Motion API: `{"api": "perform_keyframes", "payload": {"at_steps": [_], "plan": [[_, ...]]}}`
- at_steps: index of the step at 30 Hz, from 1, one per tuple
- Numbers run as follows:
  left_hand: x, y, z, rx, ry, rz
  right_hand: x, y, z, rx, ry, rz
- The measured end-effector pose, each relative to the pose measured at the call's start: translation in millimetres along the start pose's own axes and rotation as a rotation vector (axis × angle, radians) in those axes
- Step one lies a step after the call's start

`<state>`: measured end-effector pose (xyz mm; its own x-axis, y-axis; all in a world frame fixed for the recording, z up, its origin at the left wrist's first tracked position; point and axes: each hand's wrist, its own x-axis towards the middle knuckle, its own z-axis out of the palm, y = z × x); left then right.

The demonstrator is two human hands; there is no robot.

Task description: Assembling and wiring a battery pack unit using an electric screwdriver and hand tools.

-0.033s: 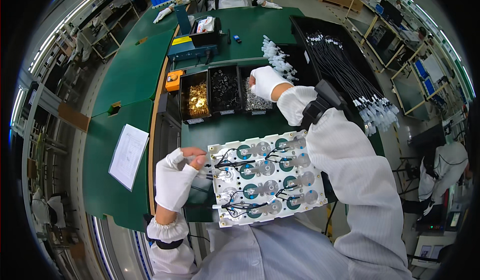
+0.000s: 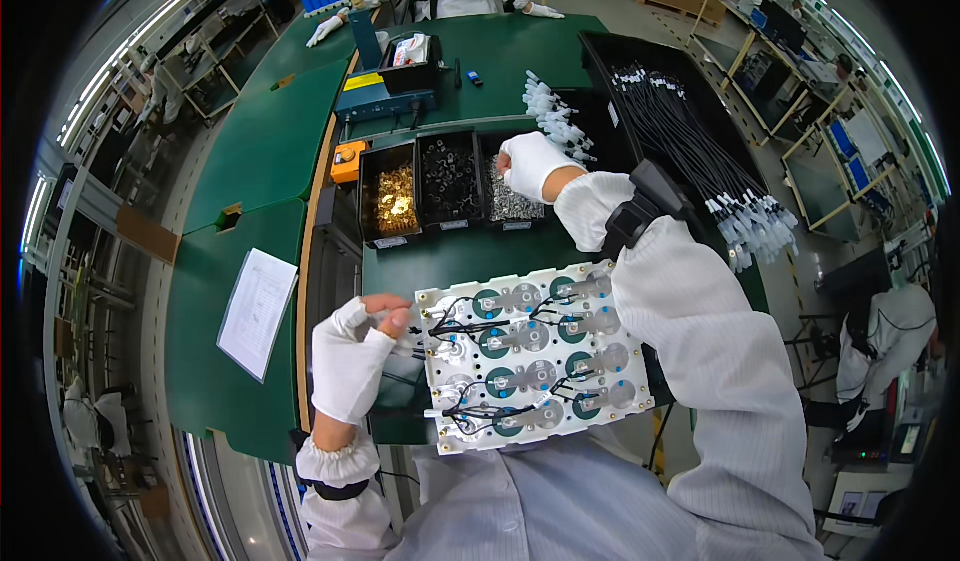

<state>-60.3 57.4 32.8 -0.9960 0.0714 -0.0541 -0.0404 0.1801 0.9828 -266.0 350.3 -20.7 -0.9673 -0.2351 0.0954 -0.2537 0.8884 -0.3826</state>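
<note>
1. Head view: the right hand [image 2: 530,164] is curled shut, dipping into the bin of tiny silver parts [image 2: 517,199] right under it. They look small, light and slippery; best pinched with fingertips.
2. The left hand [image 2: 352,359] pinches the white tray [image 2: 530,353] by its near edge. It looks stiff; its black wires [image 2: 470,323] look soft.

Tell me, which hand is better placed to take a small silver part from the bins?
The right hand, probably: it is already over the silver parts bin, while the left hand rests at the white panel edge.
</note>
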Motion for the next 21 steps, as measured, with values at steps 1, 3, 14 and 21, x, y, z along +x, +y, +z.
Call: {"api": "perform_keyframes", "payload": {"at_steps": [1, 3, 14, 21], "plan": [[-0.8, 2.7, 2.9, 0.002, -0.003, 0.002, -0.7, 2.9, -1.3, 0.050, 0.012, -0.027], [-0.9, 1.0, 1.8, -0.041, 0.015, -0.061, -10.0, -27.7, -9.0, 0.183, 0.037, -0.025], [4.2, 12.6, 34.8, -0.072, 0.058, 0.146, -115.4, -122.7, -63.6, 0.908, -0.286, -0.183], [5.1, 8.6, 44.5, -0.106, 0.059, 0.137, -116.1, -116.5, -53.5, 0.940, -0.261, -0.156]]}}
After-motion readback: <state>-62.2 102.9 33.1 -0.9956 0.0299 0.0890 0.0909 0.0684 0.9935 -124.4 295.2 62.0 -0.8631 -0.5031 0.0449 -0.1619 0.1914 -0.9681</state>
